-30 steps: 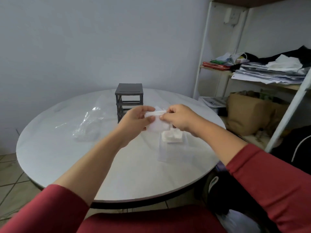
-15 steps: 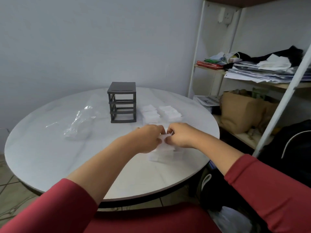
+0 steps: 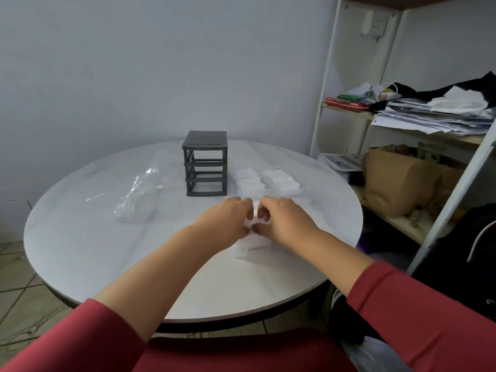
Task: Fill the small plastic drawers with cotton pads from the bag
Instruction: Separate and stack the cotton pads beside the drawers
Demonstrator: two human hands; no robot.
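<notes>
Hands dropped onto the table (image 3: 107,251) since a second ago. Left hand (image 3: 228,221) and right hand (image 3: 285,224) both pinch the pads (image 3: 255,244), which lie flat, long side roughly left-right, under the curled fingers, near-right of the rack (image 3: 205,167).

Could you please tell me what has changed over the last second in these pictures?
The left hand and right hand came down from in front of the dark drawer frame to the clear drawer on the table, carrying the cotton pads with them. Both still pinch the pads, now low over that drawer. The frame and the plastic bag stayed where they were.
</notes>
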